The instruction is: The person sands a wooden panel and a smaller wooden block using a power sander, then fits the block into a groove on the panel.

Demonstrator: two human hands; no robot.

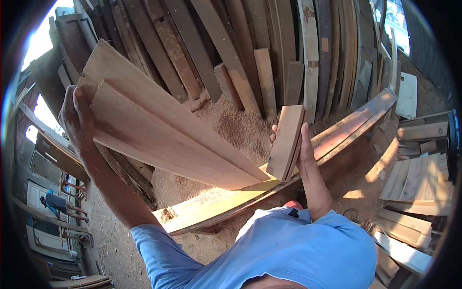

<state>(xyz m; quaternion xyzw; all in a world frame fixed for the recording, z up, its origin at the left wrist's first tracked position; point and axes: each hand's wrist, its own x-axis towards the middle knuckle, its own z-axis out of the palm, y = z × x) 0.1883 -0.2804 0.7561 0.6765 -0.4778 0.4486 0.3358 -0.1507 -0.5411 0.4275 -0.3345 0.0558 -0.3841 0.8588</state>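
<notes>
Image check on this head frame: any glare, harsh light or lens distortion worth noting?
Head view: the fisheye lens bends the long beam and the picture's rim falls to black; the daylight opening at upper left is blown white; bright sun patches mark the ground at right; the wide board stays readable, its ridge lines visible.

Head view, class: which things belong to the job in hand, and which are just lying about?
Job, apparently:
left hand, gripping wide board
right hand, gripping short wooden pieces
long plank beneath

Lying about, seemingly:
leaning planks behind
sawdust
boards at right
</notes>
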